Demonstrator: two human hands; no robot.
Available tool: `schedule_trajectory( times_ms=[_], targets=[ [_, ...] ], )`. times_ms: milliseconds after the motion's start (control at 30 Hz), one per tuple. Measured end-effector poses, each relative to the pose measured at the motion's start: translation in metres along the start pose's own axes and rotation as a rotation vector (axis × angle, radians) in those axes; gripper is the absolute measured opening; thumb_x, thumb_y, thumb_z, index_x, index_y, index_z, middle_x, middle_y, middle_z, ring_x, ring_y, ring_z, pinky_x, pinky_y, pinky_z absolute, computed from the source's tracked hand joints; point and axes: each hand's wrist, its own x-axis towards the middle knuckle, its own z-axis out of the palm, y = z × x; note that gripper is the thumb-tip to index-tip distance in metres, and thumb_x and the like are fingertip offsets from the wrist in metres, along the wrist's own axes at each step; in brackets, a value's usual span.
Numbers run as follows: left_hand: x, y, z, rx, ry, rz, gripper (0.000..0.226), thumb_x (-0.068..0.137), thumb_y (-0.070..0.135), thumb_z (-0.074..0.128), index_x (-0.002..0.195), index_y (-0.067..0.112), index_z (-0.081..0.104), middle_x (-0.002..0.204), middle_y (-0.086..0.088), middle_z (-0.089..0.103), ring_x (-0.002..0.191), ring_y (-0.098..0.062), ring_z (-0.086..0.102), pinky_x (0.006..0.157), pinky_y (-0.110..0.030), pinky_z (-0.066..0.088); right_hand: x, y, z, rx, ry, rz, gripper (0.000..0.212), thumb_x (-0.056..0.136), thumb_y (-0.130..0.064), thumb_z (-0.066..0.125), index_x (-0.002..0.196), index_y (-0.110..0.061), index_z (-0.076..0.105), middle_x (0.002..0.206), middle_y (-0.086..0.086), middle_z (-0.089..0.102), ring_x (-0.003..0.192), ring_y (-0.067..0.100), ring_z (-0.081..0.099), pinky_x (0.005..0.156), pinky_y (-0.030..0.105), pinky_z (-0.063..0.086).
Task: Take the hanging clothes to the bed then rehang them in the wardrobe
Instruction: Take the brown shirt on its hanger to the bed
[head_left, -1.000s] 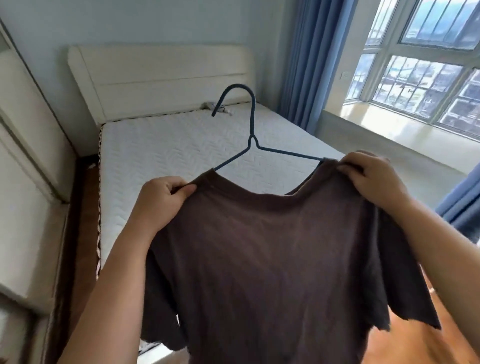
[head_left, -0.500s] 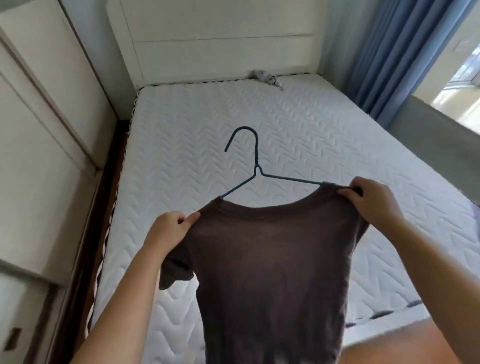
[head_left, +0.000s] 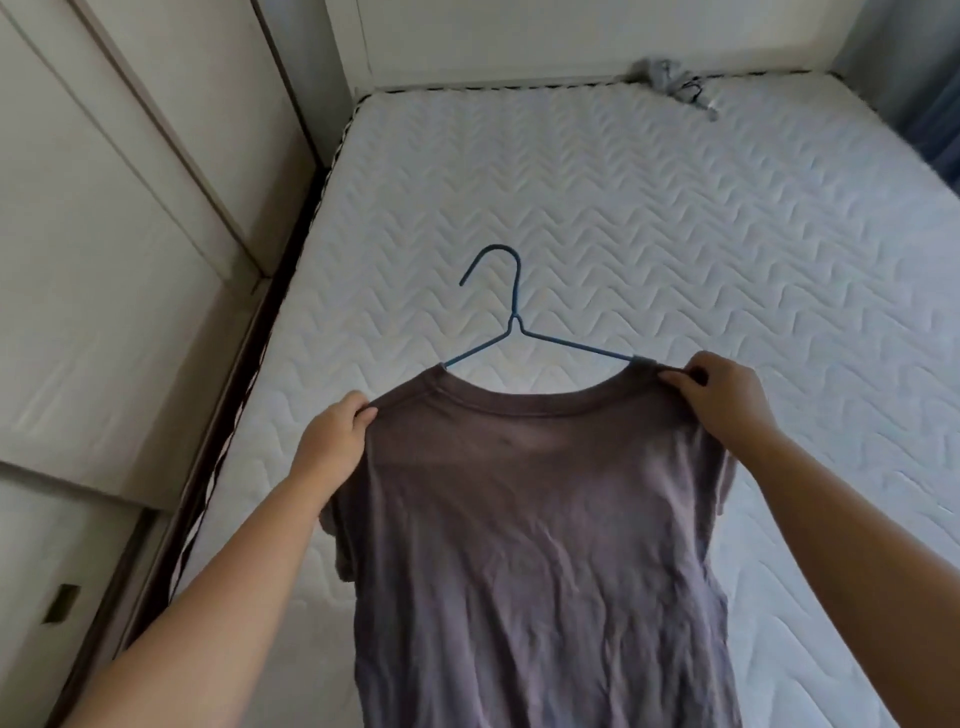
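Shirt (head_left: 535, 519) runs lengthwise (hook (head_left: 515, 296) toward headboard (head_left: 571, 41)).

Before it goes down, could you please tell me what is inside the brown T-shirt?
A blue wire hanger: hook and upper arms show above the T-shirt collar; the ends are covered by fabric.

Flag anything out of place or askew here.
A small crumpled grey thing lies alone at the head of the mattress, against the headboard; what it is I cannot tell. The brown shirt is creased but on its hanger.
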Motion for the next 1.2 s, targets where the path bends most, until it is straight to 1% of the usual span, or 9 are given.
schedule_trajectory(
  times_ms=[200,367,433,567,700,800,867,967,1200],
  targets=[
    [0.077,-0.075,0.084,0.113,-0.066,-0.113,0.019,0.096,0.015,0.039,0.085,0.004,0.050,0.089,-0.024,0.061,0.085,-0.036,0.057,0.068,-0.036,0.037,0.072,0.047,0.121,-0.107,-0.202,-0.038,0.021,0.091,-0.010,0.049,0.101,0.003,0.062,0.107,0.025,0.060,0.102,0.038,0.055,0.085,0.034,0.037],
    [0.122,-0.128,0.145,0.240,-0.100,-0.172,0.030,0.097,0.021,0.038,0.106,-0.001,0.057,0.108,-0.026,0.062,0.101,-0.039,0.057,0.082,-0.039,0.043,0.101,0.079,0.207,-0.139,-0.161,-0.023,0.020,0.094,-0.010,0.043,0.104,-0.002,0.058,0.104,0.025,0.056,0.100,0.039,0.053,0.077,0.034,0.035],
    [0.137,-0.142,0.163,0.321,-0.111,-0.162,0.032,0.098,0.025,0.034,0.101,0.001,0.055,0.103,-0.025,0.063,0.097,-0.038,0.058,0.079,-0.040,0.045,0.115,0.083,0.230,-0.161,-0.141,-0.011,0.022,0.095,-0.012,0.042,0.107,-0.003,0.057,0.105,0.025,0.056,0.101,0.038,0.052,0.072,0.034,0.032],
    [0.172,-0.153,0.185,0.343,-0.053,-0.145,0.029,0.098,0.027,0.035,0.083,0.007,0.049,0.093,-0.024,0.064,0.088,-0.037,0.059,0.066,-0.036,0.040,0.156,0.088,0.259,-0.185,-0.112,-0.038,0.020,0.094,-0.013,0.043,0.104,-0.005,0.058,0.106,0.025,0.058,0.098,0.040,0.055,0.074,0.037,0.038],
    [0.246,-0.137,0.188,0.239,0.090,-0.098,0.030,0.097,0.023,0.039,0.094,-0.002,0.056,0.094,-0.029,0.062,0.088,-0.041,0.058,0.071,-0.040,0.042,0.212,0.089,0.274,-0.093,-0.026,-0.011,0.019,0.093,-0.008,0.043,0.102,-0.001,0.058,0.109,0.028,0.058,0.101,0.041,0.053,0.081,0.040,0.039],
    [0.293,-0.129,0.200,0.132,0.068,-0.055,0.029,0.096,0.019,0.040,0.100,-0.005,0.055,0.101,-0.029,0.062,0.096,-0.041,0.057,0.080,-0.043,0.043,0.248,0.096,0.289,-0.071,-0.050,0.019,0.019,0.093,-0.007,0.042,0.104,-0.003,0.057,0.114,0.026,0.057,0.105,0.039,0.052,0.086,0.038,0.038],
    [0.307,-0.133,0.221,0.187,0.056,-0.049,0.028,0.097,0.020,0.039,0.098,-0.003,0.054,0.102,-0.027,0.060,0.098,-0.040,0.056,0.078,-0.041,0.042,0.263,0.106,0.304,-0.102,-0.061,0.005,0.019,0.093,-0.006,0.042,0.104,-0.002,0.057,0.112,0.027,0.057,0.103,0.041,0.052,0.087,0.040,0.039],
    [0.308,-0.145,0.242,0.314,0.196,-0.054,0.030,0.097,0.026,0.037,0.098,0.002,0.056,0.101,-0.021,0.059,0.094,-0.038,0.057,0.072,-0.042,0.042,0.271,0.117,0.321,-0.195,0.021,-0.045,0.021,0.093,-0.008,0.042,0.105,-0.001,0.058,0.103,0.027,0.055,0.095,0.044,0.052,0.081,0.044,0.040],
    [0.310,-0.153,0.245,0.283,0.302,-0.020,0.025,0.095,0.026,0.044,0.092,0.006,0.059,0.093,-0.016,0.064,0.086,-0.038,0.058,0.063,-0.035,0.035,0.260,0.118,0.325,-0.243,0.160,-0.069,0.023,0.094,-0.011,0.040,0.107,-0.002,0.057,0.105,0.025,0.054,0.100,0.043,0.049,0.078,0.043,0.039]
  ],
)
